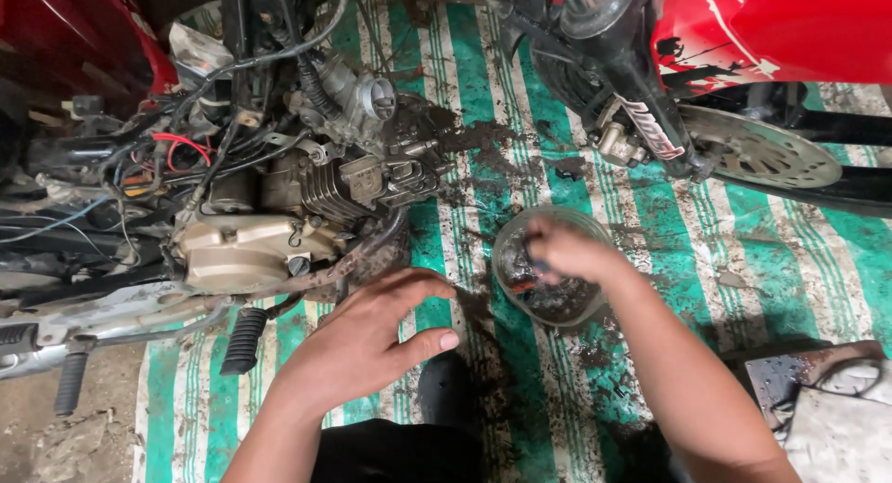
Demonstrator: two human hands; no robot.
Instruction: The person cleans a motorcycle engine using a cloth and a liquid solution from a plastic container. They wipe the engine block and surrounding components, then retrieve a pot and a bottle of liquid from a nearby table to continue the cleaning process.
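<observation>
Right, the right hand [569, 253] is dipping into a clear plastic container [550, 265], fingers curled together around something small and dark; what that is, I cannot tell, since the hand is blurring. The container is sitting on a green and white striped mat [706, 288], out in front of the person and just right of centre, and its bottom is showing dark, dirty liquid. Black grime [483, 139] is lying spattered across the mat around it and up toward the engine.

Over on the other side, the left hand [372, 339] is hovering palm down above the mat, fingers spread wide and thumb out, gripping nothing. It is hanging just below the engine [279, 218] of a stripped motorcycle, whose tan side cover is facing up, with a carburettor [358, 97] sitting above the cylinder fins and a tangle of black, red and blue wires [177, 149] trailing off to the left. A ribbed black footpeg [243, 339] is poking out near the left wrist.

Top right, a red motorcycle [780, 28] is standing with its front brake disc [762, 149] and fork leg over the mat, well apart from both hands.
</observation>
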